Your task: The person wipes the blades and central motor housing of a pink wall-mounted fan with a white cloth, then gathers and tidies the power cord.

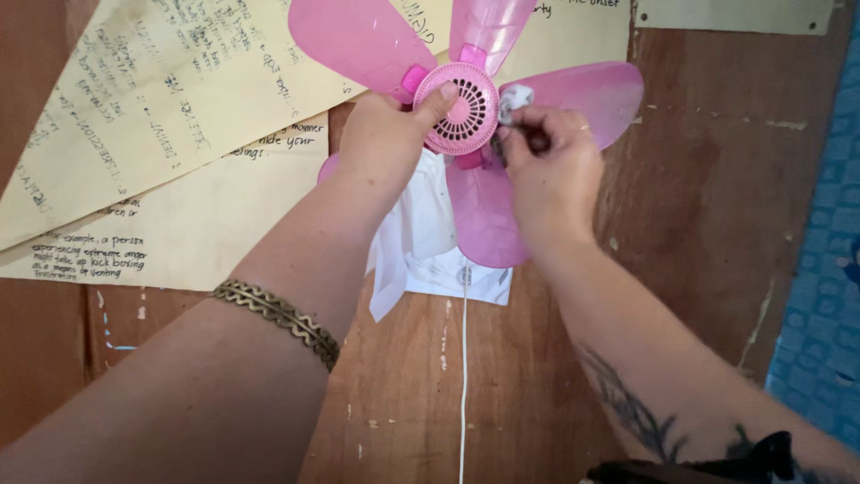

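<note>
A small pink fan (461, 108) with translucent pink blades and a round vented hub hangs in front of a brown wooden surface. My left hand (385, 139) grips the hub from the left, thumb pressed on its rim. My right hand (551, 170) is closed on a small pale grey cloth (515, 100) and presses it against the right side of the hub. A dark item is partly hidden in the right fingers. A gold bracelet (278, 318) sits on my left wrist.
A thin white cord (464, 376) hangs down from the fan. White folded paper (421, 242) lies behind the blades. Large cream sheets (161, 99) with handwriting cover the upper left. A blue patterned surface (824, 269) runs along the right edge.
</note>
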